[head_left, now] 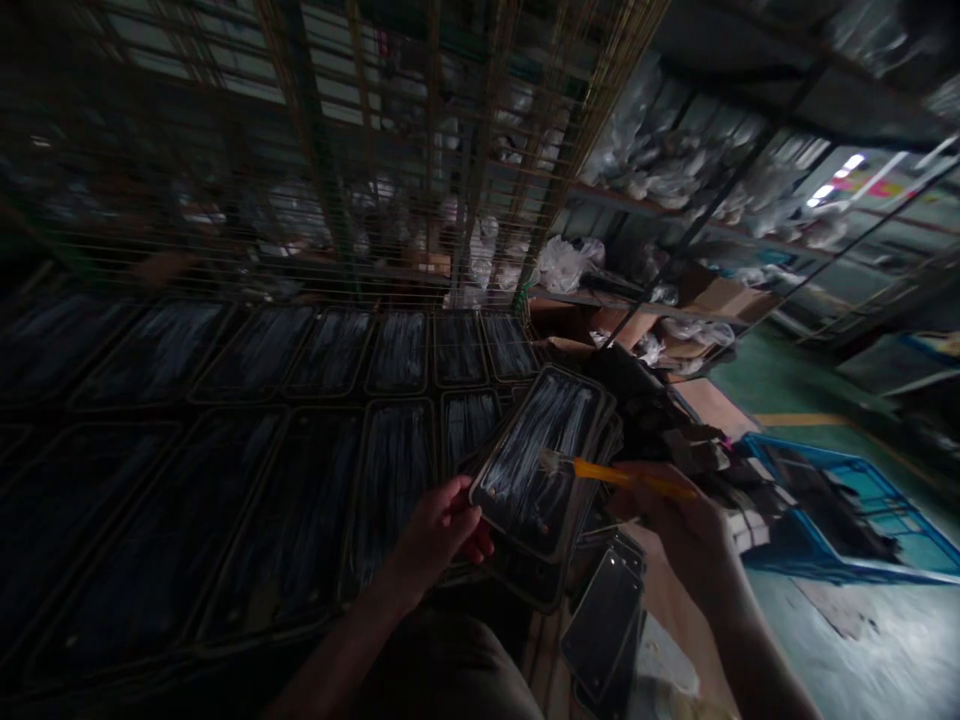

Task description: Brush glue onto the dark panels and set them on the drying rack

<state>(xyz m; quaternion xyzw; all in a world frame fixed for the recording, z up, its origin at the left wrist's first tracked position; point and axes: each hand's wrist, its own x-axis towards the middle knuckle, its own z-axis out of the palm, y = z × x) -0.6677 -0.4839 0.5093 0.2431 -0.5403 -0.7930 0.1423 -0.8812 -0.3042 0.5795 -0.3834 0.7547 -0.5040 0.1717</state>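
Pinching the lower left corner of a dark panel (536, 455) between thumb and fingers, the left hand (439, 525) sits just below the centre of the frame. The panel lies right of centre, slanted, over a stack (536, 585) of similar ones; whether it rests flat on them is hard to tell. Pale streaks run along its face. The right hand (686, 515), its fingers closed around the orange handle of a brush (607, 473), is at the lower right, and the bristles meet the panel's face near its middle.

Two rows of streaked panels (397, 350) fill the left side of the frame. Smaller plates (606, 620) lie at the bottom, right of centre, beneath the right forearm's left side. A blue crate (844, 572) stands on the green floor (787, 375) at the right edge. A wire rack (319, 150) crosses the upper left, and clear bags (561, 265) crowd the upper right.
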